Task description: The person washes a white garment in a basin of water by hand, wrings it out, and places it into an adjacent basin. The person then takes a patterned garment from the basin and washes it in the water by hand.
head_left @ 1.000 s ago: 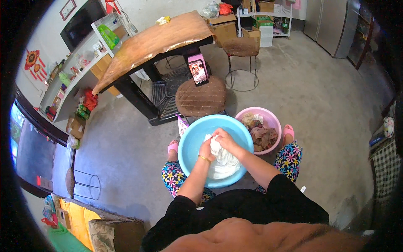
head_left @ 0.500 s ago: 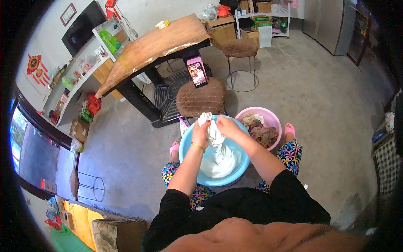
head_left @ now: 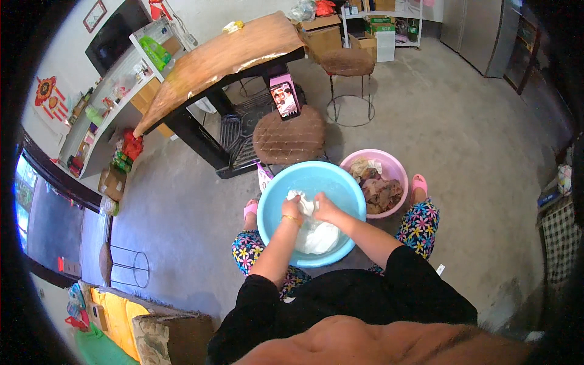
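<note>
A light-blue basin (head_left: pixel 277 182) of water stands between my legs. In it lies a white wet cloth (head_left: pixel 320 238), bunched up, its lower part spread in the water. My left hand (head_left: pixel 293 208), with a gold bangle at the wrist, grips the upper part of the cloth. Close beside it, my right hand (head_left: pixel 326 208) is closed on the same cloth. Both hands are down inside the basin, near the water. The cloth's exact kind does not show.
Touching distance to the right, a pink basin (head_left: pixel 398 171) holds crumpled brown and beige clothes (head_left: pixel 381 193). Ahead stands a brown padded stool (head_left: pixel 289 137) with a phone (head_left: pixel 285 100) propped on it. Behind are a wooden-topped table (head_left: pixel 222 58) and another stool (head_left: pixel 348 62).
Both hands have lowered the white cloth from above the basin down into it. The gathered part that stood up between them is now lower, near the water.
</note>
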A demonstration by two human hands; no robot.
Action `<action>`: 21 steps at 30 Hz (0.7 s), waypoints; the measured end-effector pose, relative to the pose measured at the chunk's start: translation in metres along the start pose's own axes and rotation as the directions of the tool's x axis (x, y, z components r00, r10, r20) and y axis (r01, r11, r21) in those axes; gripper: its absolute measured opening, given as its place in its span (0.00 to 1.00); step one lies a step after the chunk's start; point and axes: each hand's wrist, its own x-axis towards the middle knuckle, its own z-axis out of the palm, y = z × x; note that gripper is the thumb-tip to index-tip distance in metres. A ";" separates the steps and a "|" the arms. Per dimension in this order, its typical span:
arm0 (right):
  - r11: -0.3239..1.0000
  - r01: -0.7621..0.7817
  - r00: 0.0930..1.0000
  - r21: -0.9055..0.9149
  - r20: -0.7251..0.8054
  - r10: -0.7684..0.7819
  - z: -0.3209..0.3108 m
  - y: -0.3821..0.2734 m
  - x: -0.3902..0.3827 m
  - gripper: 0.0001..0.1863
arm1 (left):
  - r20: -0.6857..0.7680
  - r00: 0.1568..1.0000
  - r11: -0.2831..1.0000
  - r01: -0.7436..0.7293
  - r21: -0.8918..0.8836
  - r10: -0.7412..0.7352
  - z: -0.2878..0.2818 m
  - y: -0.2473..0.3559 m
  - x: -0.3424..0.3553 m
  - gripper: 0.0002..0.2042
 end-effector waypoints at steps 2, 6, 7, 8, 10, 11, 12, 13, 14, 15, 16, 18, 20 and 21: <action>0.978 0.104 0.918 0.182 -0.396 -0.023 0.000 0.015 -0.003 0.32 | 0.285 0.955 0.923 0.179 -0.341 -0.080 0.006 0.023 0.000 0.12; 0.968 0.248 0.908 -0.045 -0.338 -0.248 -0.002 0.015 -0.011 0.41 | 0.440 0.896 0.918 0.217 -0.333 -0.052 0.038 0.085 -0.043 0.13; 0.928 0.334 0.876 -0.166 -0.309 -0.371 0.001 0.013 -0.011 0.44 | 0.468 0.882 0.899 0.240 -0.366 -0.044 0.044 0.096 -0.054 0.14; 0.927 0.333 0.877 -0.170 -0.306 -0.371 0.001 0.006 -0.010 0.44 | 0.498 0.866 0.879 0.264 -0.396 -0.036 0.049 0.105 -0.065 0.14; 0.954 0.298 0.877 0.043 -0.406 -0.255 -0.001 -0.010 -0.006 0.43 | 0.539 0.842 0.838 0.305 -0.452 -0.016 0.055 0.115 -0.082 0.15; 0.910 0.365 0.816 0.196 -0.538 -0.212 0.001 -0.008 0.006 0.37 | 0.567 0.824 0.816 0.324 -0.480 0.006 0.060 0.119 -0.089 0.14; 0.911 0.363 0.813 0.194 -0.543 -0.208 -0.001 -0.001 0.013 0.37 | 0.593 0.805 0.792 0.343 -0.505 0.029 0.063 0.122 -0.097 0.14; 0.790 0.400 0.823 0.464 -0.561 -0.087 -0.009 -0.005 0.017 0.32 | 0.634 0.772 0.756 0.392 -0.524 0.039 0.058 0.126 -0.101 0.15; 0.597 0.407 0.848 0.691 -0.528 0.033 -0.015 -0.012 0.021 0.29 | 0.638 0.765 0.740 0.383 -0.553 0.081 0.047 0.129 -0.100 0.16; 0.672 0.351 0.855 0.652 -0.516 0.054 -0.023 -0.014 0.021 0.25 | 0.586 0.805 0.725 0.345 -0.596 0.098 0.037 0.127 -0.093 0.17; 0.738 0.299 0.857 0.605 -0.511 0.071 -0.033 -0.016 0.020 0.22 | 0.535 0.837 0.713 0.304 -0.632 0.117 0.028 0.124 -0.090 0.17; 0.663 0.228 0.937 0.713 -0.346 0.049 -0.061 -0.078 -0.017 0.21 | 0.467 0.879 0.701 0.271 -0.660 0.100 -0.011 0.111 -0.063 0.18; 0.650 0.235 0.958 0.723 -0.287 -0.027 -0.076 -0.053 0.008 0.21 | 0.443 0.895 0.680 0.350 -0.644 -0.041 -0.011 0.099 -0.050 0.19; 0.802 0.181 0.955 0.570 -0.296 -0.006 -0.082 -0.055 0.015 0.20 | 0.436 0.898 0.674 0.355 -0.648 -0.054 -0.018 0.087 -0.046 0.19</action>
